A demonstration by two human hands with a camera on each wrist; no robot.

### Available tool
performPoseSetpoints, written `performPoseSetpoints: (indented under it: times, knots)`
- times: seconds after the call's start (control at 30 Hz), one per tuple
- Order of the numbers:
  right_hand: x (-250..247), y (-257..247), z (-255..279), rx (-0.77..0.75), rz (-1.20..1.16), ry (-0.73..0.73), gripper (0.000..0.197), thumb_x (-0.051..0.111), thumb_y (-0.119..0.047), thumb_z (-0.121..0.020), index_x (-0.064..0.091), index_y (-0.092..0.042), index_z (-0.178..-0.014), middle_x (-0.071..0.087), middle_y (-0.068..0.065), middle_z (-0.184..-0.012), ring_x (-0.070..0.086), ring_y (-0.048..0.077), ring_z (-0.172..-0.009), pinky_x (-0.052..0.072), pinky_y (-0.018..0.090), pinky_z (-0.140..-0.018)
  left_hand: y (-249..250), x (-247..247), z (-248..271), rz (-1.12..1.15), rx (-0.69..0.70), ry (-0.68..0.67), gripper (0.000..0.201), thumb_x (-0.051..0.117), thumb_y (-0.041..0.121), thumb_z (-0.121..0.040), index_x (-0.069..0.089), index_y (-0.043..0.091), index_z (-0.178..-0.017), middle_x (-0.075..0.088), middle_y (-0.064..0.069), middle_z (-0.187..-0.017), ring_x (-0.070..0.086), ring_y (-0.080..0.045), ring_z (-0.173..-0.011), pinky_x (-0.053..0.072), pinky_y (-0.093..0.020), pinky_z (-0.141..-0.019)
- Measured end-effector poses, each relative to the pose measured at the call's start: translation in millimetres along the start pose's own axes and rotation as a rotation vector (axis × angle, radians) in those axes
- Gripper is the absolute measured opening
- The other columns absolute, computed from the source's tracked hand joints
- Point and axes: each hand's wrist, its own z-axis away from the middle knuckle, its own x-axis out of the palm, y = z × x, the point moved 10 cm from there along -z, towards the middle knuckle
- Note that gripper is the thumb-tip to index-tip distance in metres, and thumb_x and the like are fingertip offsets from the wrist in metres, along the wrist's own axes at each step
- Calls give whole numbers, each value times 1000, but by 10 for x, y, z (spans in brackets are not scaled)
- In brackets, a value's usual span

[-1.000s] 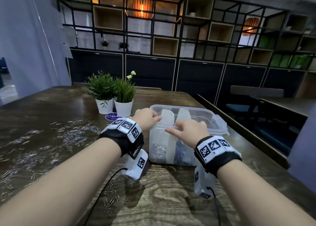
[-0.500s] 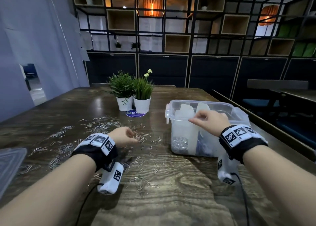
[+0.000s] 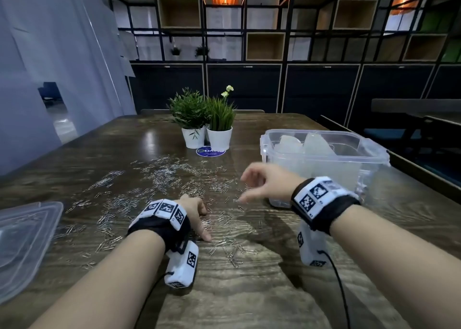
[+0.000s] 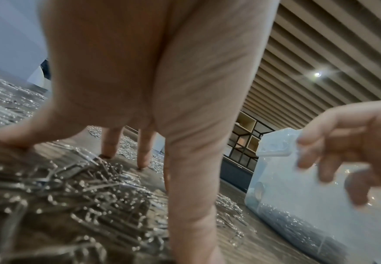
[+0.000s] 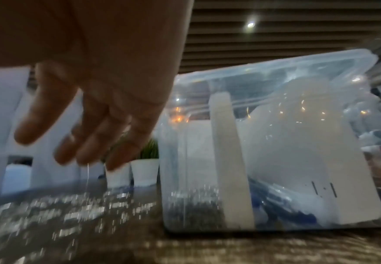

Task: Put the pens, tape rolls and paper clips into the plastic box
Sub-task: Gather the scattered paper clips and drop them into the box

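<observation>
Several silver paper clips (image 3: pixel 159 179) lie scattered over the dark wooden table (image 3: pixel 249 291). My left hand (image 3: pixel 197 216) is down on the table among them, its spread fingertips (image 4: pixel 108 153) touching the wood beside a heap of paper clips (image 4: pixel 71 187). My right hand (image 3: pixel 259 184) hovers above the table, left of the clear plastic box (image 3: pixel 349 169), with relaxed fingers (image 5: pixel 89 142) holding nothing. The plastic box (image 5: pixel 275 160) holds white dividers, paper clips at the bottom and dark pens. No tape roll is clearly seen.
Two small potted plants (image 3: pixel 207 124) in white pots stand at the table's middle back, on a blue round sticker. The clear box lid (image 3: pixel 22 241) lies at the left edge. A dark shelving wall rises behind the table.
Both hands have left the box. The left hand dropped to the table among the clips, and the right hand moved left off the box rim. My head turned left.
</observation>
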Motion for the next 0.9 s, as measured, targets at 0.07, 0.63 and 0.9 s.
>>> performPoseSetpoints:
  times: [0.07, 0.63, 0.9]
  knots:
    - [485, 202, -20, 112, 134, -259, 72, 83, -46, -68, 51, -25, -130, 55, -7, -125, 54, 12, -113, 44, 24, -94, -3, 3, -18, 15, 5, 1, 67, 90, 40, -55, 55, 27, -111, 40, 0, -121, 51, -19, -107, 46, -33, -94]
    - [863, 435, -145, 93, 197, -265, 18, 81, -15, -77, 75, -11, -94, 69, -2, -83, 56, 4, -69, 41, 9, -63, 18, -16, -155, -60, -22, 1, 40, 71, 37, -83, 69, 10, -112, 68, -3, -114, 63, -16, -102, 47, -25, -83]
    - [930, 424, -69, 72, 337, -338, 17, 61, -20, -93, 72, -8, -98, 69, 6, -92, 56, 15, -79, 45, 24, -77, 16, -35, -130, -49, -34, 37, 40, 63, 37, -90, 65, 7, -116, 66, -4, -118, 60, -18, -112, 46, -27, -91]
